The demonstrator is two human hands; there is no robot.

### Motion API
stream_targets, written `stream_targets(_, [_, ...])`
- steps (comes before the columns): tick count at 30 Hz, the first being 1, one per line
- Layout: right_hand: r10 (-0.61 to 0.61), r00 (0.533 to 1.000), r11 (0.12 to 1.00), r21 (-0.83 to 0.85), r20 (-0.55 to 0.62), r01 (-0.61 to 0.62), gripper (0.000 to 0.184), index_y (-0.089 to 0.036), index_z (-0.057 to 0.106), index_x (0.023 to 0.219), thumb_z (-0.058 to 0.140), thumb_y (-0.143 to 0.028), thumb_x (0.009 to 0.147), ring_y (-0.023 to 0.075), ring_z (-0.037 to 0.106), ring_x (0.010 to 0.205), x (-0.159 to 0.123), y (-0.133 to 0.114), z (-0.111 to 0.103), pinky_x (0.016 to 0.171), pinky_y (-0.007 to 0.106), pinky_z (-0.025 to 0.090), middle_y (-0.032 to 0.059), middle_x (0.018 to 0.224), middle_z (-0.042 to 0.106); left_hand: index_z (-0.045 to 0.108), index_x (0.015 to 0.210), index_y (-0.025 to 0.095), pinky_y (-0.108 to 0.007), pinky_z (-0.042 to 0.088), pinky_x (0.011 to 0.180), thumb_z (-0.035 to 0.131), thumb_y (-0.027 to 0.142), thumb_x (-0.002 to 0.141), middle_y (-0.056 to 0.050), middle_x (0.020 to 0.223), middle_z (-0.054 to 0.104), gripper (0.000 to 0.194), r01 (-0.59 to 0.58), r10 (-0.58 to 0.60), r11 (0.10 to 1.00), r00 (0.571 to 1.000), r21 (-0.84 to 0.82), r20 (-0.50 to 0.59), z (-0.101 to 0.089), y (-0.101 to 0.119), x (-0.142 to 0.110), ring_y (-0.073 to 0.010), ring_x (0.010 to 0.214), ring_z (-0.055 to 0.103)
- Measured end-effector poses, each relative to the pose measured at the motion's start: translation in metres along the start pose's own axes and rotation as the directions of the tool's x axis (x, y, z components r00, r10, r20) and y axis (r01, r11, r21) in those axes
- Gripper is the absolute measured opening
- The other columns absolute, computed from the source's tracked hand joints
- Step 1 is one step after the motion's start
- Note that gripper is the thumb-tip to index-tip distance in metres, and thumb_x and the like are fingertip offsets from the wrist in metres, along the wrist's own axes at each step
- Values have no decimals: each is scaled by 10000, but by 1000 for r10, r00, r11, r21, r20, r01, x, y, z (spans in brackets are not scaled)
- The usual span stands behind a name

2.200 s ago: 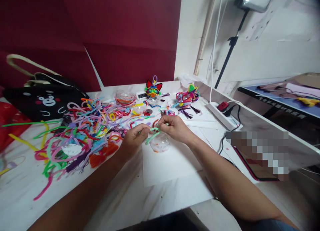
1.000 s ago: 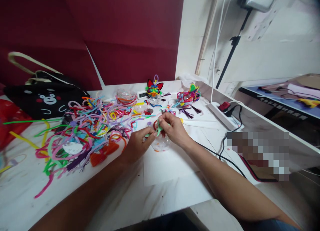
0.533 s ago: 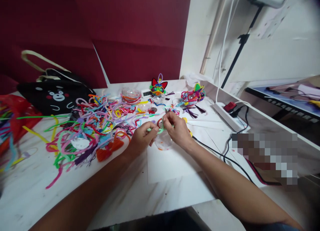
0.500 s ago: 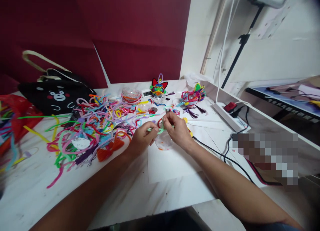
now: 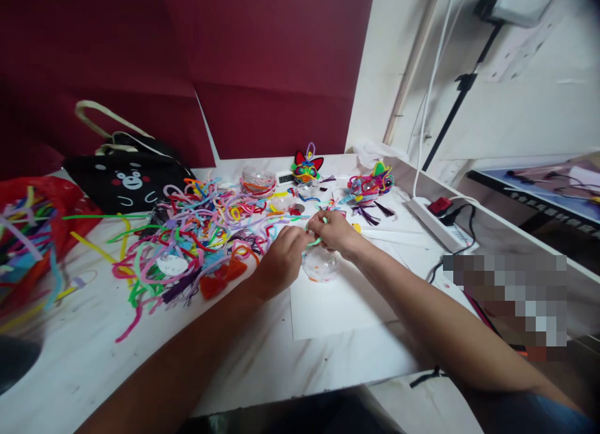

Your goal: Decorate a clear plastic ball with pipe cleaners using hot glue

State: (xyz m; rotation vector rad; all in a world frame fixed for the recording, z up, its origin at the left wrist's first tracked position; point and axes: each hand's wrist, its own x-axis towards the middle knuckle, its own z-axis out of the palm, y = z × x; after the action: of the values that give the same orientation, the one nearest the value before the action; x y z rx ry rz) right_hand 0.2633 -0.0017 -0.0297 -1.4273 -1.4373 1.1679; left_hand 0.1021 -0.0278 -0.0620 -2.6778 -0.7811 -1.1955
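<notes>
My left hand (image 5: 285, 257) is closed, its fingertips pinching one end of a light green pipe cleaner (image 5: 315, 242). My right hand (image 5: 334, 232) pinches the same pipe cleaner just to the right, and the two sets of fingertips nearly meet. Most of the pipe cleaner is hidden by the fingers. Right below the hands, a clear plastic dome (image 5: 322, 266) with small orange marks rests on a white sheet of paper (image 5: 337, 312). Left of my left hand lies a tangled heap of coloured pipe cleaners (image 5: 197, 234), with an orange tassel (image 5: 224, 279) at its near edge.
A decorated cat-eared ball (image 5: 307, 168) and a colourful tasselled piece (image 5: 371, 185) stand at the back. Beside them are a clear bowl (image 5: 257, 181) and a power strip (image 5: 435, 226). A black bag (image 5: 126, 184) and red plastic bag (image 5: 70, 202) are at left.
The hands have drawn together, and the left has turned so its back faces me more. The light green pipe cleaner shows less between them. The whole view has shifted slightly.
</notes>
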Motion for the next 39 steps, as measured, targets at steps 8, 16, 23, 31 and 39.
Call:
stream_targets(8, [162, 973, 968, 165, 163, -189, 192, -205, 520, 697, 710, -198, 719, 44, 246, 285, 11, -30, -2, 313, 190, 149, -80, 389, 423, 606, 1146, 146, -363, 505, 852, 369, 100, 925, -107, 951, 663, 327, 96, -99, 993, 994, 72, 43, 3, -24, -13, -218, 932, 620])
stream_targets(16, [149, 966, 905, 364, 211, -219, 195, -184, 477, 734, 618, -203, 866, 14, 220, 320, 42, -32, -13, 319, 133, 152, -99, 447, 412, 654, 1124, 185, -229, 408, 626, 430, 47, 742, 15, 664, 547, 464, 427, -419, 903, 900, -42, 122, -11, -53, -18, -135, 613, 495])
stream_targets(23, [10, 975, 912, 398, 220, -99, 140, -136, 616, 718, 707, -32, 697, 65, 530, 485, 45, -24, -18, 472, 178, 473, -12, 631, 635, 690, 807, 174, -190, 362, 501, 477, 61, 664, 41, 513, 491, 280, 699, -673, 623, 708, -351, 214, -34, -66, -2, -102, 494, 423])
stream_targets(31, [-710, 692, 700, 26, 129, 714, 187, -158, 699, 691, 586, -10, 701, 157, 618, 797, 49, -15, -2, 796, 296, 486, 35, 800, 679, 634, 973, 106, -112, 205, 346, 452, 11, 568, 76, 531, 342, 454, 693, -809, 77, 463, -716, 362, -88, -84, 17, -46, 389, 280])
stream_targets(39, [-715, 369, 200, -332, 594, 922, 332, -137, 692, 934, 493, 44, 740, 215, 600, 973, 45, -8, 32, 894, 339, 456, 115, 1030, 665, 583, 998, 107, -140, 472, 489, 433, -19, 629, -23, 692, 584, 417, 628, -902, -37, 314, -778, 296, -91, -96, 7, -75, 549, 564])
